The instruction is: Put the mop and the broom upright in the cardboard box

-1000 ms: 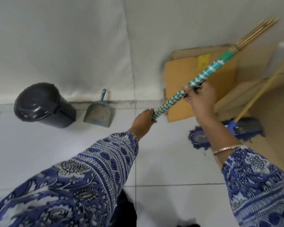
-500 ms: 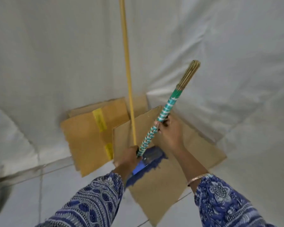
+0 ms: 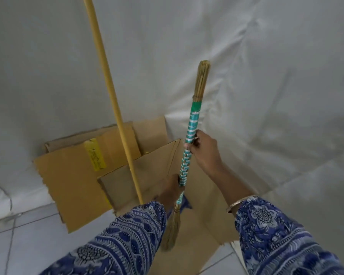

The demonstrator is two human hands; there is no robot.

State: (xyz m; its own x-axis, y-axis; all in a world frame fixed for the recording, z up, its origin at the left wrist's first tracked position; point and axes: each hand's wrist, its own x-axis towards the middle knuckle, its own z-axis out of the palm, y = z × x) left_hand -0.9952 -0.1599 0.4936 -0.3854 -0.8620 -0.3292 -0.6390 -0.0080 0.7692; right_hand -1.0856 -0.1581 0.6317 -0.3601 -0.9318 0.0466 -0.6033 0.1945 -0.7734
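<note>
From the head camera, both forearms reach forward and down in blue patterned sleeves, and both hands are wrapped around the broom (image 3: 189,151), which stands nearly upright over the open cardboard box (image 3: 159,161). The right hand (image 3: 204,153) sits higher on the shaft, its fingers curled shut around the teal-and-white woven wrapping, thumb side toward the camera, wrist bent slightly inward; a thin metal bangle (image 3: 239,203) circles that wrist just above the cuff. The left hand (image 3: 172,190) grips lower down, also closed on the wrapped handle, with the knuckles turned to the left and the forearm rising from the lower left of the view. The broom's bare stick end points up against the white sheet backdrop (image 3: 266,76), while its straw bristles (image 3: 172,229) hang down below the left hand, inside the box opening; whether they touch the bottom cannot be told. The mop (image 3: 111,100) is in the box too: its long yellow wooden pole slants up and to the left, out of the top of the view, and a patch of blue mop head shows just behind the broom's lower handle. The box flaps are folded outward, one with a strip of yellow tape (image 3: 94,155), and the box rests on a pale tiled floor (image 3: 28,235) against the sheet.
</note>
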